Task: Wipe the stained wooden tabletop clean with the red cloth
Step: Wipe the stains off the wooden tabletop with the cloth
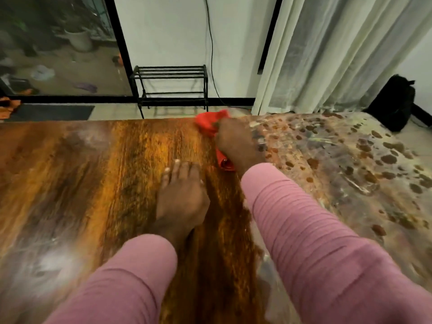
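Observation:
The wooden tabletop [93,174] fills the lower view, brown and glossy on the left and middle. Its right part [339,160] is pale and covered with several dark brown stain spots. My right hand [236,146] grips the bunched red cloth [210,123] and presses it on the table near the far edge, at the border between the glossy wood and the stained area. A rolled end of the cloth [224,161] sticks out under my wrist. My left hand [181,197] lies flat on the wood, fingers straight. Both arms wear pink sleeves.
A black metal rack [170,87] stands on the floor beyond the far table edge. A black backpack [395,101] leans at the right, beside white curtains [327,54]. A dark mat [49,112] lies on the floor at the left. A glass door is behind.

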